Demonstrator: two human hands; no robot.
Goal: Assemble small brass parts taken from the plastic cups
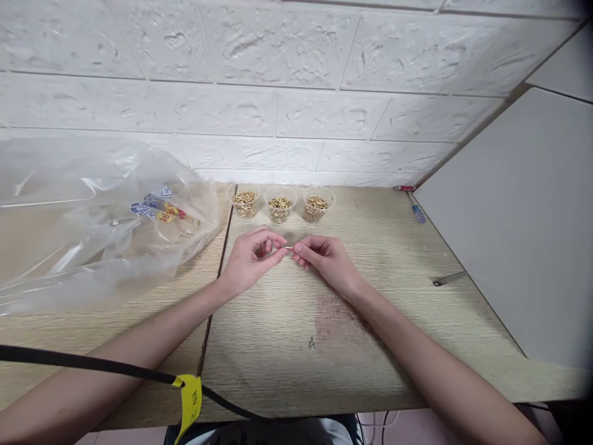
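Between my two hands is a small gold-coloured metal pin [289, 248], level above the table. My left hand [250, 256] pinches its left end with thumb and forefinger. The other end sits between the thumb and fingers of my right hand [328, 261]. Just beyond my hands stand three clear plastic cups in a row: a left cup [245, 210], a middle cup [280, 213] and a right cup [315, 213]. Each holds many small brass-coloured pieces. The pin's exact shape is too small to make out, and fingertips partly cover it.
A large clear plastic bag [111, 247] with printed tubes inside lies at the left. A small metal part [312, 343] rests near me. To the right are a blue-handled screwdriver [419, 214], a metal strip [449, 279] and a white panel [519, 216]. A black cable [92, 363] crosses my left forearm.
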